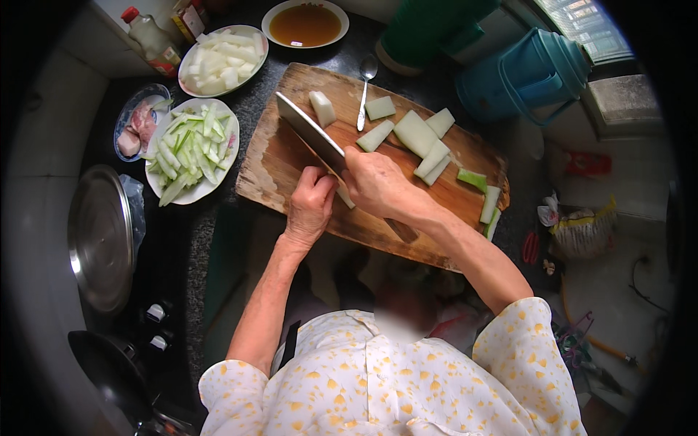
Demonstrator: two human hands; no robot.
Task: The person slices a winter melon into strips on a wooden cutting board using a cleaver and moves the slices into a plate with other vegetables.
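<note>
My right hand (376, 182) is closed around the handle of a cleaver (311, 131), whose blade stands on edge over a wooden cutting board (262, 174). Close to the blade's near side, my left hand (312, 199) has its fingers curled; a pale strip of melon (345, 197) shows between the hands, and whether the left fingers grip it is hidden. Pale green melon pieces (415, 133) lie on the board's right half, with green-skinned strips (472, 180) near its right end. Beyond the blade are a whitish chunk (322, 109) and a metal spoon (363, 98).
Left of the board stand a plate of green slices (191, 144), a plate of white pieces (223, 61) and a bowl with raw meat (143, 122). A bowl of brown liquid (305, 24) is behind. A blue thermos jug (518, 76) stands back right, a metal lid (101, 240) far left.
</note>
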